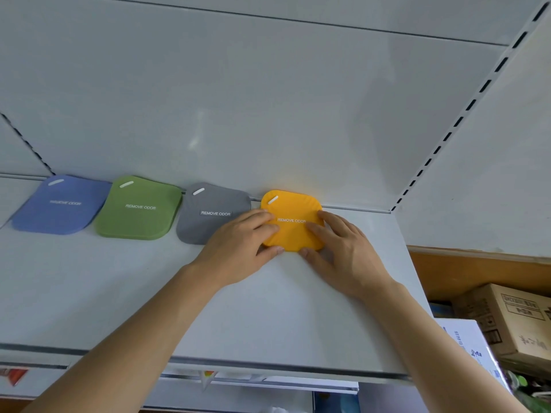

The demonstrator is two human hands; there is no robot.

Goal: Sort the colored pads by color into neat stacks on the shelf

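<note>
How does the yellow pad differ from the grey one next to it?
The yellow pad has both hands on it, the left hand and the right hand at its sides; the grey pad is only partly covered by the left hand. The yellow pad is the last on the right of the row, the grey pad sits between it and the green pad. Both lie flat on the shelf and read REMOVE ODOR.

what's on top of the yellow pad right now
Both hands rest on the yellow pad: left hand over its left edge, right hand over its right edge. Whatever lies beneath the pad is hidden; only the shelf shows around it.
</note>
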